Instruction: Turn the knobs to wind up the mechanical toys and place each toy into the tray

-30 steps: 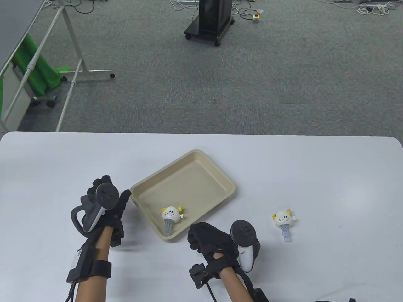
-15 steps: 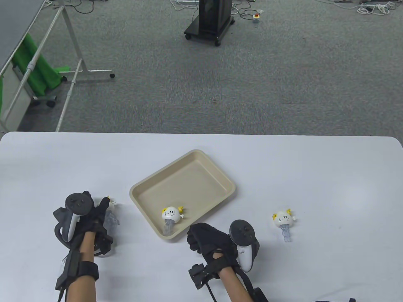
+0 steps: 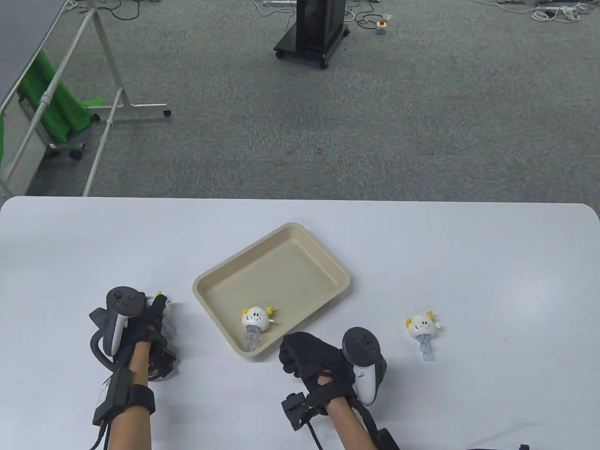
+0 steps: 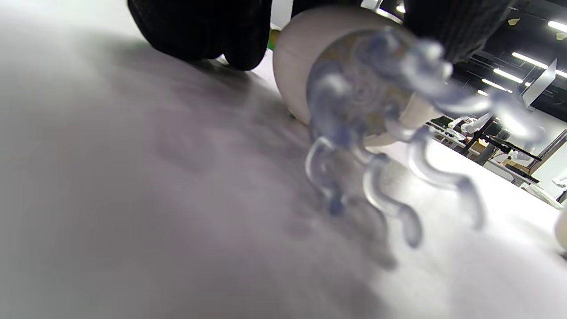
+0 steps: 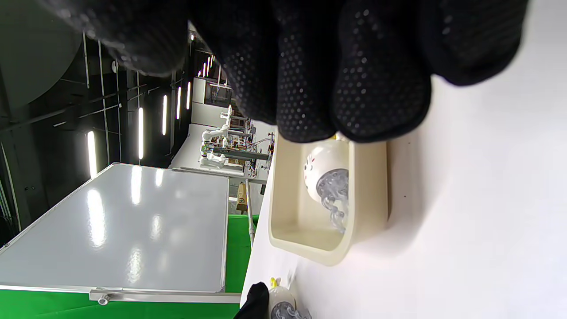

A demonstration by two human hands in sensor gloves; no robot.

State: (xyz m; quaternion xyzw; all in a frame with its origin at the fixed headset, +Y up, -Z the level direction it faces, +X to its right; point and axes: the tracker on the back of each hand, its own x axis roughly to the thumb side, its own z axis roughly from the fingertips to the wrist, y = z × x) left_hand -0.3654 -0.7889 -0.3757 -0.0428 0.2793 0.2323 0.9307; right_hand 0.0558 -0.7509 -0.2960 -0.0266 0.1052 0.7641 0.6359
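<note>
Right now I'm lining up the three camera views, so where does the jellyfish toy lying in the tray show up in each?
Table view: the jellyfish toy lies in the near corner of the beige tray.
Left wrist view: not in it; the toy filling that view is another one, under the left hand.
Right wrist view: centre, inside the tray, just below the right hand.
Shared landmark: the white table.

Table cam sits high, looks down and outward over the desk (image 3: 422,243), carpet filling the upper half of frame. Left wrist cam is super close, nearly at desk lvl, tilted, a toy (image 4: 354,97) filling frame center. Right wrist cam is rolled sideways: desk runs down the frame's right, tray (image 5: 367,186) mid-frame. Table and right wrist cams both catch the tray (image 3: 281,262) w/ its toy.
</note>
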